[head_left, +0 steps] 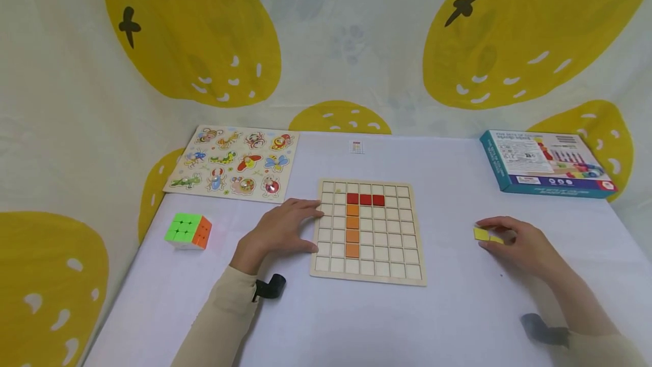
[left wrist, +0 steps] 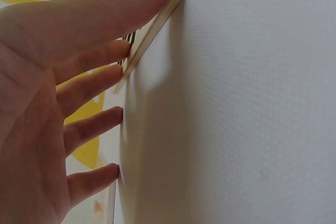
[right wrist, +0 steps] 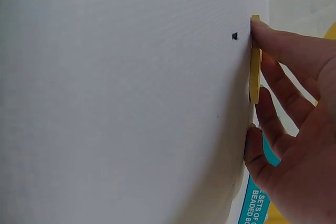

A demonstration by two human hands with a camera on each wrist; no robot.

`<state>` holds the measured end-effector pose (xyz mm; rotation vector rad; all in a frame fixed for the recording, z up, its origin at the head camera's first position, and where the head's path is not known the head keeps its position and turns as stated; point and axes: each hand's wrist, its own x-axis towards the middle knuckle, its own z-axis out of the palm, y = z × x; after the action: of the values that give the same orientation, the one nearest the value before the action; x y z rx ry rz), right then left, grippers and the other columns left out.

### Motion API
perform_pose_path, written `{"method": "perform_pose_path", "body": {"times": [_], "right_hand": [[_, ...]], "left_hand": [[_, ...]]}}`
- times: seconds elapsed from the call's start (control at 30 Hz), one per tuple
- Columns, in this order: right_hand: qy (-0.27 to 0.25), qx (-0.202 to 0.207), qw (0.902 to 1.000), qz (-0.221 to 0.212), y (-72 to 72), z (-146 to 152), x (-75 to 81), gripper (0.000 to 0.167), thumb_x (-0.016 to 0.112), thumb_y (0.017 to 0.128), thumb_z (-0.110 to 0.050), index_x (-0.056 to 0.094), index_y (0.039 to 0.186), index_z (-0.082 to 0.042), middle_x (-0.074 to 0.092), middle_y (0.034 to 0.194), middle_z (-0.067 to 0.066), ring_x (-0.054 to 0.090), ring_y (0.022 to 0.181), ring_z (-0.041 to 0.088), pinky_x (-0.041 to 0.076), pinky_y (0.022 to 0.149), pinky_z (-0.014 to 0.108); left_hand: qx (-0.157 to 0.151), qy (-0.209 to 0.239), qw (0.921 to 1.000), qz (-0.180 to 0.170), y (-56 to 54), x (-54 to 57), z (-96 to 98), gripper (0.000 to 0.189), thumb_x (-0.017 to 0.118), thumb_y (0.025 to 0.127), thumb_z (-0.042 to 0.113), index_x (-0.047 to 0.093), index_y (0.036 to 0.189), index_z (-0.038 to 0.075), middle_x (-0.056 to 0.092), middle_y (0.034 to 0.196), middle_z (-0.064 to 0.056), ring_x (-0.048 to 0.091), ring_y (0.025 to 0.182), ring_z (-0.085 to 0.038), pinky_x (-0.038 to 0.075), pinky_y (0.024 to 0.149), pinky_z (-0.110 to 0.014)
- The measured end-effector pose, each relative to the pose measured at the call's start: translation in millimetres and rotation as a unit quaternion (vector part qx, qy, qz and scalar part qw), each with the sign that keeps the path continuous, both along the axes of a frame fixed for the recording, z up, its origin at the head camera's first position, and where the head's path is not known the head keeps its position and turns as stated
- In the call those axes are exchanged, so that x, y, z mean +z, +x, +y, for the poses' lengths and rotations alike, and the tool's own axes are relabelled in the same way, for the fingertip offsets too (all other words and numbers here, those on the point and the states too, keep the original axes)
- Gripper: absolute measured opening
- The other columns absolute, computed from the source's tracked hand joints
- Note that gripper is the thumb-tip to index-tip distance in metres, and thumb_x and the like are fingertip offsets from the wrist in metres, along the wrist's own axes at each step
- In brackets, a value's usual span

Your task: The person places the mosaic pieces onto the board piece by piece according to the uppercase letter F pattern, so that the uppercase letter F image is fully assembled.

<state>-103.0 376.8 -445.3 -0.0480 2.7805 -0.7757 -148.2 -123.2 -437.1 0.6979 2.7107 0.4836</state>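
Observation:
A square wooden grid board [head_left: 326, 283] lies on the white table. Three red tiles [head_left: 365, 200] form a row in its upper part, and several orange tiles [head_left: 352, 223] run down from the row's left end. My left hand [head_left: 280, 234] touches the board's left edge with thumb and fingertips, fingers spread. Off to the board's right, my right hand [head_left: 527, 248] pinches two yellow tiles [head_left: 480, 234] between thumb and fingers, low over the cloth. In the right wrist view the yellow tiles [right wrist: 255, 77] appear edge-on, end to end; whether they touch the cloth I cannot tell.
An insect picture puzzle [head_left: 229, 163] lies at the back left, with a green-and-orange puzzle cube [head_left: 187, 231] in front of it. A small printed card [head_left: 356, 147] sits behind the board. A teal toy box [head_left: 547, 163] lies at the back right. Patterned cloth [head_left: 351, 67] hangs behind.

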Motion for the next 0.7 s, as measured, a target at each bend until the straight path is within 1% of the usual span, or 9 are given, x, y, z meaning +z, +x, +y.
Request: {"method": "perform_pose_path", "body": {"times": [0.23, 0.37, 0.5, 0.53, 0.7], "right_hand": [[-0.001, -0.001, 1.0000, 0.008, -0.4, -2.4, -0.6, 0.044, 0.074, 0.094, -0.031, 0.066, 0.131, -0.009, 0.066, 0.133, 0.024, 0.058, 0.122, 0.044, 0.040, 0.075, 0.003], [0.003, -0.008, 0.9999, 0.011, -1.3, -2.5, -1.5, 0.043, 0.074, 0.094, -0.033, 0.067, 0.129, -0.010, 0.068, 0.131, 0.022, 0.059, 0.118, 0.040, 0.042, 0.073, 0.004], [0.002, -0.009, 0.9999, 0.011, -2.3, -2.2, -0.9, 0.045, 0.073, 0.094, -0.036, 0.066, 0.129, -0.009, 0.068, 0.128, 0.022, 0.060, 0.115, 0.038, 0.044, 0.072, 0.004], [0.003, -0.011, 0.9999, 0.011, -2.5, -2.8, 0.1, 0.045, 0.073, 0.094, -0.037, 0.066, 0.129, -0.010, 0.069, 0.128, 0.022, 0.060, 0.115, 0.038, 0.045, 0.073, 0.005], [0.009, -0.013, 0.9998, 0.013, -4.9, -12.1, 8.2, 0.050, 0.072, 0.094, -0.043, 0.065, 0.131, -0.011, 0.069, 0.129, 0.021, 0.056, 0.119, 0.039, 0.047, 0.080, 0.021]], "left_hand": [[0.000, -0.001, 1.0000, 0.000, -0.2, 0.1, -0.2, 0.074, 0.085, 0.078, 0.048, 0.058, 0.144, 0.028, 0.043, 0.163, 0.009, 0.040, 0.150, -0.022, 0.043, 0.116, -0.050], [0.000, 0.002, 1.0000, 0.002, -0.2, 0.3, 0.0, 0.074, 0.085, 0.077, 0.047, 0.059, 0.144, 0.028, 0.043, 0.163, 0.008, 0.041, 0.150, -0.022, 0.043, 0.116, -0.051], [0.001, 0.003, 1.0000, 0.002, 0.0, 0.3, 0.1, 0.074, 0.085, 0.077, 0.047, 0.059, 0.143, 0.028, 0.043, 0.163, 0.008, 0.041, 0.150, -0.022, 0.043, 0.116, -0.051], [0.001, 0.002, 1.0000, 0.003, 0.1, 0.2, 0.1, 0.074, 0.085, 0.077, 0.047, 0.059, 0.143, 0.028, 0.044, 0.163, 0.008, 0.041, 0.150, -0.022, 0.043, 0.116, -0.051], [0.001, 0.003, 1.0000, 0.003, 0.1, 0.3, -0.1, 0.074, 0.085, 0.077, 0.047, 0.059, 0.143, 0.028, 0.044, 0.162, 0.008, 0.041, 0.150, -0.022, 0.044, 0.115, -0.051]]}}
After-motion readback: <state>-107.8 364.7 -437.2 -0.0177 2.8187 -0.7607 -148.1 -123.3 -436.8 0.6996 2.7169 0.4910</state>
